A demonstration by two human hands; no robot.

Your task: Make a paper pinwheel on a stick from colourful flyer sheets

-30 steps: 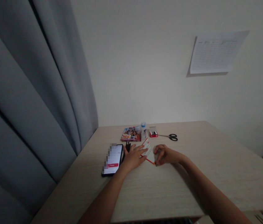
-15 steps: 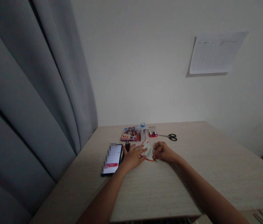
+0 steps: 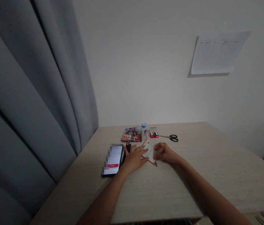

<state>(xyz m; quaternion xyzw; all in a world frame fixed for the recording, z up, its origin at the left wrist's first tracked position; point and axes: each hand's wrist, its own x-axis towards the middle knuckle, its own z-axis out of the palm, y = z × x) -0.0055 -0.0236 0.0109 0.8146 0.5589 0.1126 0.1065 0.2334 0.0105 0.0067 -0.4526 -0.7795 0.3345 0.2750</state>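
A folded piece of printed paper (image 3: 149, 152), white with red edges and a pointed lower corner, lies on the table between my hands. My left hand (image 3: 134, 160) rests flat on its left side, fingers spread. At its right edge my right hand (image 3: 165, 153) has its fingers curled, with thumb and fingertips pinching the paper's margin. Just left of my left hand lies a phone (image 3: 112, 161) with a lit screen, partly pixelated. A dark, narrow item (image 3: 128, 147) is partly hidden behind my left hand; its kind is unclear.
Toward the wall stand or lie a colourful printed packet (image 3: 132, 134), a clear bottle (image 3: 144, 131) with a blue band, a small red-and-white box (image 3: 154, 133) and black-handled scissors (image 3: 173, 137). A grey curtain (image 3: 40, 93) borders the wooden table (image 3: 216, 162) on the left.
The paper's lower corner, curled up by my right fingers before, now lies flatter and points down to the right. My left hand has stayed in place.
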